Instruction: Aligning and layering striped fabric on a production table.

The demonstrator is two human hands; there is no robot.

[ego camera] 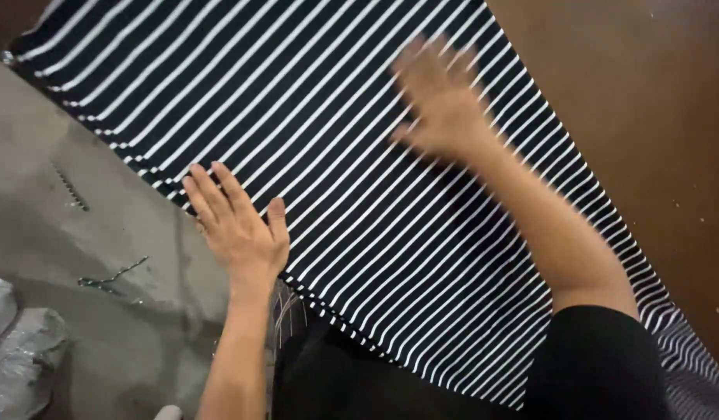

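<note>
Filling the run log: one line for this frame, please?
left hand: flat, open, on edge of striped fabric | right hand: open, blurred, over fabric | surface: brown table | floor: grey

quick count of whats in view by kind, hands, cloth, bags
hands: 2, the left hand and the right hand, both flat on the cloth
striped cloth: 1, dark with white stripes
crumpled plastic bags: 2 on the grey floor
total: 5
</note>
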